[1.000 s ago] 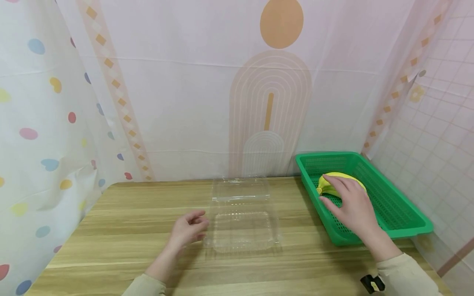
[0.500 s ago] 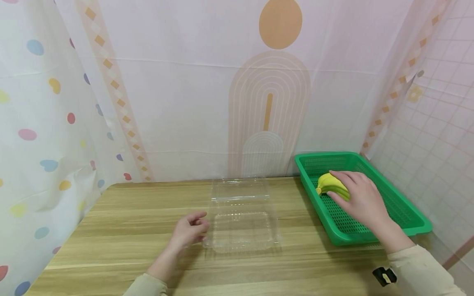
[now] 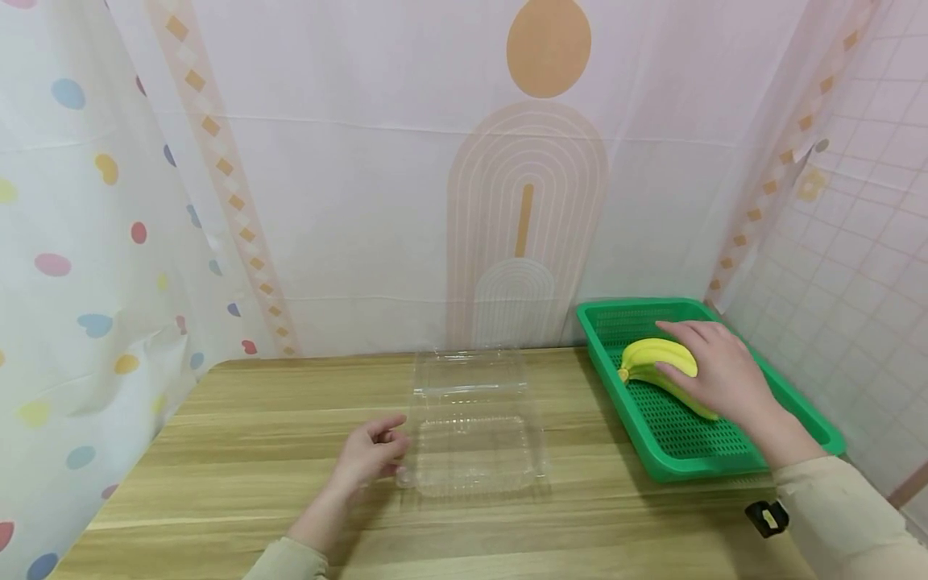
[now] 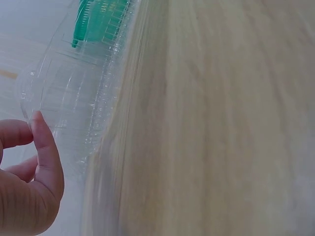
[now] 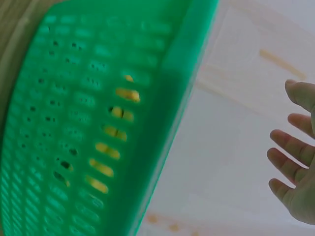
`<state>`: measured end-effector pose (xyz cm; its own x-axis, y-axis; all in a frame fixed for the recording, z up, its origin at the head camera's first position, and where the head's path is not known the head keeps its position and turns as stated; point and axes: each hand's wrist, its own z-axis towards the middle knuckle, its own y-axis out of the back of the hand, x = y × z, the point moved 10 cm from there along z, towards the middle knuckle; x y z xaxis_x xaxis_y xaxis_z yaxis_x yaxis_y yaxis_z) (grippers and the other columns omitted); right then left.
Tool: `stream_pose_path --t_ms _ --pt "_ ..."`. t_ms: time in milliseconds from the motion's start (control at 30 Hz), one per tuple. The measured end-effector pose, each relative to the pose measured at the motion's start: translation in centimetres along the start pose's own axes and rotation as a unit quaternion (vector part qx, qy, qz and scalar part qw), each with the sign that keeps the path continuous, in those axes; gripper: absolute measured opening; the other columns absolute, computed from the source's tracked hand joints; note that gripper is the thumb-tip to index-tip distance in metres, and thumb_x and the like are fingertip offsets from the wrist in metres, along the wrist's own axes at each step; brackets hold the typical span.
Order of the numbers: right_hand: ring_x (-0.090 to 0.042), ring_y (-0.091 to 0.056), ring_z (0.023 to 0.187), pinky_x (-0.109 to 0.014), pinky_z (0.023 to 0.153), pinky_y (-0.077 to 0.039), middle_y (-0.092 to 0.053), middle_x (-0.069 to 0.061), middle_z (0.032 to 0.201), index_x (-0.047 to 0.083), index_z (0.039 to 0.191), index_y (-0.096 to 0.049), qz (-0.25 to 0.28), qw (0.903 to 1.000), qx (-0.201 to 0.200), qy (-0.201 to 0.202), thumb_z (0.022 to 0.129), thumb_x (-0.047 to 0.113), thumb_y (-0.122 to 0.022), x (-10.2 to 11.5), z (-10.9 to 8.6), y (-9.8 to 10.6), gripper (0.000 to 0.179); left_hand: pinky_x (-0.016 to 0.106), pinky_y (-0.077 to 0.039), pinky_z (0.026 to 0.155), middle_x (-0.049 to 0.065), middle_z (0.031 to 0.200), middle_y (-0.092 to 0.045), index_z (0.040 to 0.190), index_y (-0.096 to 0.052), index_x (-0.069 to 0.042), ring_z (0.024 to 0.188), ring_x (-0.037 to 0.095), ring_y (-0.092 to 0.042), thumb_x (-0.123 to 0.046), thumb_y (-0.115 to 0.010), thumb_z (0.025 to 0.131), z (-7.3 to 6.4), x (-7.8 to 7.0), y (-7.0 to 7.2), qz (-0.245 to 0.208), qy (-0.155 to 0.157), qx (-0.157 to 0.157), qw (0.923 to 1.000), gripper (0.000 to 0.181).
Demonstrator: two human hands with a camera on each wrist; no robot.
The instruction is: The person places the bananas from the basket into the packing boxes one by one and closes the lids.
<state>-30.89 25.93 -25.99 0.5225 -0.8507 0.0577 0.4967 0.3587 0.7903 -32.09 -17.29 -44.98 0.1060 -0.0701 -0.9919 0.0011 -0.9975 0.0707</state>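
A bunch of yellow bananas point(image 3: 658, 354) with greenish undersides lies in the green basket point(image 3: 650, 439). Over its right part hovers my right hand point(image 3: 725, 374), thumb and fingers spread apart. The right wrist view shows that hand point(image 5: 298, 152) above the rim with nothing in it, and yellow shows through the basket slots. A clear plastic clamshell container point(image 3: 474, 455) lies with its lid point(image 3: 471, 370) folded back on the table. My left hand point(image 3: 368, 451) is at its left edge; in the left wrist view the thumb and a finger of this hand point(image 4: 34, 172) pinch the rim.
The wooden table point(image 3: 275, 451) backs onto a patterned curtain point(image 3: 362, 201). Another curtain with coloured dots point(image 3: 94, 242) hangs on the left. A small black object point(image 3: 767, 518) shows beside my right sleeve.
My right hand has drawn back to the right across the bananas, uncovering more of them. The left hand and the clear container have stayed in place.
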Motion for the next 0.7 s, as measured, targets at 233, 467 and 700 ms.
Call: stream_pose_path --t_ms 233,467,700 --pt "-0.047 -0.054 0.110 -0.066 0.086 -0.045 -0.063 -0.024 0.117 0.001 0.128 -0.061 -0.012 0.9992 0.039 -0.007 0.081 0.019 -0.082 -1.7 0.9 -0.7 0.054 0.024 -0.057 0.059 0.008 0.091 -0.056 0.136 -0.049 0.012 0.073 0.016 -0.054 0.007 -0.063 0.090 0.0 0.2 0.0 -0.006 0.002 -0.002 1.0000 0.048" --pt "-0.047 -0.054 0.110 -0.066 0.087 -0.045 -0.062 -0.026 0.119 -0.001 0.130 -0.059 -0.023 0.9960 0.084 -0.019 0.085 0.021 -0.079 -2.9 1.7 -1.5 0.054 0.024 -0.057 0.058 0.009 0.093 -0.056 0.137 -0.049 0.012 0.073 0.017 -0.054 0.007 -0.063 0.090 -0.1 0.3 0.0 -0.010 -0.001 0.000 1.0000 0.048" --pt "-0.050 -0.049 0.115 -0.068 0.093 -0.041 -0.059 -0.029 0.124 -0.003 0.133 -0.057 -0.023 0.9890 0.137 -0.049 0.088 0.023 -0.074 -4.5 2.6 -2.6 0.054 0.023 -0.057 0.058 0.009 0.093 -0.056 0.136 -0.049 0.012 0.072 0.016 -0.054 0.008 -0.063 0.089 -0.2 0.3 0.0 -0.016 0.002 -0.002 0.9999 0.049"
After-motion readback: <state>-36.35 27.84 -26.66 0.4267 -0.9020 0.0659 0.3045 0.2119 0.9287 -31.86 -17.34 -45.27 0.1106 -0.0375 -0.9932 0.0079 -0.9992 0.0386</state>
